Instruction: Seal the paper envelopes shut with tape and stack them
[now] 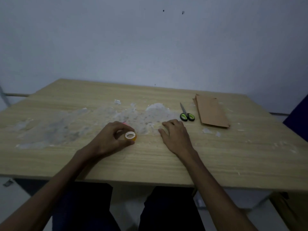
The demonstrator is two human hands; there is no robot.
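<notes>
A small roll of clear yellowish tape [130,136] with a white core sits in the middle of the wooden table [150,164]. My left hand [112,137] grips it between thumb and curled fingers. My right hand [175,134] rests palm down on the table just right of the roll, fingers loosely bent and holding nothing. A stack of brown paper envelopes [210,111] lies flat at the back right, well beyond my right hand.
Green-handled scissors [185,114] lie shut between my right hand and the envelopes. Patches of torn white residue [155,112] and small scraps cover the table's middle and left. A wall stands behind the table. My legs show below the front edge.
</notes>
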